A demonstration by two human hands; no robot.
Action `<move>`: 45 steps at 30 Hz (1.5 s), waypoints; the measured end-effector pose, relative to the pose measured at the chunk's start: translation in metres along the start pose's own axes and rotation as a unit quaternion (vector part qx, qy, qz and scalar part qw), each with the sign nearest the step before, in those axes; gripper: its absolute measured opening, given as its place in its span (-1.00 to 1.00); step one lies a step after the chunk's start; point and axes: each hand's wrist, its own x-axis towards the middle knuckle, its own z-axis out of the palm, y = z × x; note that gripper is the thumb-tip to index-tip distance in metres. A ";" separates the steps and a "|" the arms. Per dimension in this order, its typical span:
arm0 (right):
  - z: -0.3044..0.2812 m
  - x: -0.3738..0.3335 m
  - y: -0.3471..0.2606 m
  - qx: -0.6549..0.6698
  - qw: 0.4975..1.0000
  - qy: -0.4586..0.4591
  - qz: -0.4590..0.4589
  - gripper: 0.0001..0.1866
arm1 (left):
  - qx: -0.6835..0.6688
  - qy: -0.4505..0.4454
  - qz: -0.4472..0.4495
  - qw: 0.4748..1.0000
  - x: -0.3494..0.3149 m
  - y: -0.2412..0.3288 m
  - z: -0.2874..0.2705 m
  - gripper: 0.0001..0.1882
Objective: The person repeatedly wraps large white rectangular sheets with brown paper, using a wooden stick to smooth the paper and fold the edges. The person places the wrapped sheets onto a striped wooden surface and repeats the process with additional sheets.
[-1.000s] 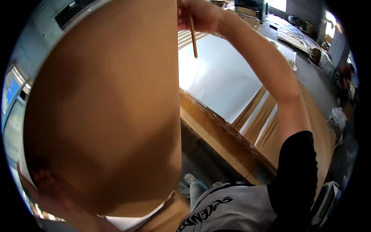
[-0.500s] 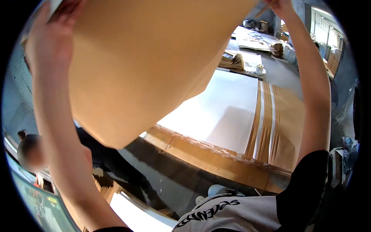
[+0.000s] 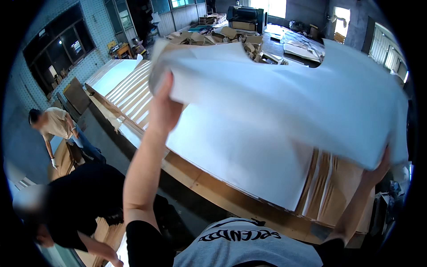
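A large white sheet of paper or thin card [image 3: 284,98] hangs curved in the air in front of me, blurred by motion. My left hand [image 3: 167,107] is closed on its left edge, thumb showing and the other fingers hidden. At its lower right corner my right hand [image 3: 379,169] is closed on the edge, partly blurred. Below the raised sheet lies a broad stack with a white top sheet [image 3: 231,155]. Fanned brown sheets with white edges [image 3: 324,182] lie at the stack's right, near my right forearm.
Striped, overlapped sheets [image 3: 129,95] cover the table's far left part. A person in a black top [image 3: 89,191] bends at the lower left, and another in a beige shirt [image 3: 58,122] stands beyond. Cardboard pieces [image 3: 227,33] are piled behind the table, near a dark machine [image 3: 247,20].
The raised sheet showed a brown face high on the left; now a white face spreads across to the right. Both my hands have come lower, and the view has shifted, showing more room.
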 end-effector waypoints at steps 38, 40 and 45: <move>-0.034 -0.324 0.146 -0.226 0.841 0.130 0.474 -0.65 | -0.186 0.271 -0.317 0.890 -0.109 -0.306 -0.239 -0.62; -0.042 -0.323 0.151 -0.217 0.840 0.129 0.480 -0.65 | -0.183 0.268 -0.306 0.895 -0.107 -0.311 -0.242 -0.60; -0.046 -0.324 0.158 -0.192 0.849 0.116 0.479 -0.58 | -0.097 0.252 -0.297 0.916 -0.107 -0.288 -0.244 -0.59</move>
